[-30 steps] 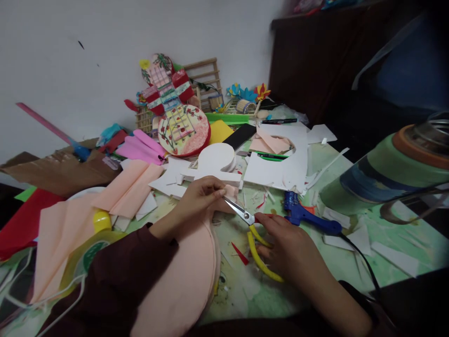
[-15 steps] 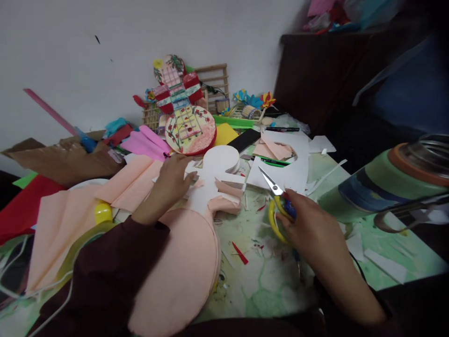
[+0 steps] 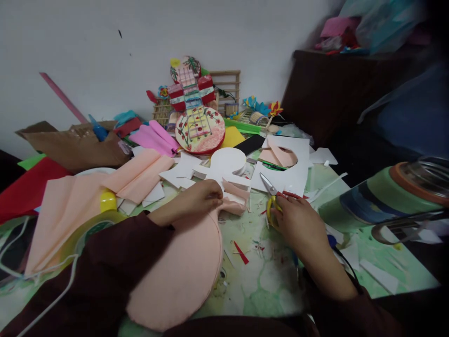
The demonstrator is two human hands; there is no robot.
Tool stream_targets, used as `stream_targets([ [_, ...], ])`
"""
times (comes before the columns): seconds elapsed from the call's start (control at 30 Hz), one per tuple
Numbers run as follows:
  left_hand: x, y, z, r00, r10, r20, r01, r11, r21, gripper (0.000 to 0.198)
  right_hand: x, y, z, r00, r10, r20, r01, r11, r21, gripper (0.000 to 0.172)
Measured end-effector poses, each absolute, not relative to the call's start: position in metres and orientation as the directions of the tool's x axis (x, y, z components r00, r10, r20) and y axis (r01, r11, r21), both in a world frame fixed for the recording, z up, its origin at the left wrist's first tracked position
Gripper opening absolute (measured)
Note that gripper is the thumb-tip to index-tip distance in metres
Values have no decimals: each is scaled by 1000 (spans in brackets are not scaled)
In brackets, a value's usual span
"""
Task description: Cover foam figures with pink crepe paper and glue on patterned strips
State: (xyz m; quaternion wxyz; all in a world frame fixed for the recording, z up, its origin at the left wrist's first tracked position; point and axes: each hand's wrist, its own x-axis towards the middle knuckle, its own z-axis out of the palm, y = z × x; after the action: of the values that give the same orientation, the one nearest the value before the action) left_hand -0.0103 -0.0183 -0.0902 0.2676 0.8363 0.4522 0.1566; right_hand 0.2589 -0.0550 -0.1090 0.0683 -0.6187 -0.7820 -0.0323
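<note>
A craft model with a round body covered in peach paper [image 3: 178,267] and a white cardboard neck and head [image 3: 228,160] lies on the table. My left hand [image 3: 199,199] is over the neck where it meets the peach body, its fingertips pinched together; what they hold, if anything, is hidden. Loose flaps of peach paper [image 3: 235,189] stick out at the neck's right side. To the right, my right hand [image 3: 303,224] is closed round the yellow handle of a pair of scissors [image 3: 268,184], blades pointing up and left, nearly shut and apart from the model.
A painted model [image 3: 199,128] leans at the back near bamboo pieces and paper flowers [image 3: 275,108]. Peach crepe paper [image 3: 68,206], a tape roll [image 3: 91,231] and a cardboard box [image 3: 70,145] are left. A green thermos [image 3: 372,196] stands right, among white paper scraps [image 3: 379,275].
My left hand has moved right and down along the model's neck, its fingers drawing together. The right hand with the scissors has shifted slightly. The whole view has turned a little left.
</note>
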Motion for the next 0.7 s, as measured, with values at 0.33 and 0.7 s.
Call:
stream_targets([
  [0.33,-3,-2,-93,557,831,-2,660,-441,608,18,204,-47,-95,-411,877,248,836,471,-280,21],
  [0.7,1,-2,-107,452,891,30,792,-417,446,16,201,-57,-123,-378,740,556,794,568,-217,25],
])
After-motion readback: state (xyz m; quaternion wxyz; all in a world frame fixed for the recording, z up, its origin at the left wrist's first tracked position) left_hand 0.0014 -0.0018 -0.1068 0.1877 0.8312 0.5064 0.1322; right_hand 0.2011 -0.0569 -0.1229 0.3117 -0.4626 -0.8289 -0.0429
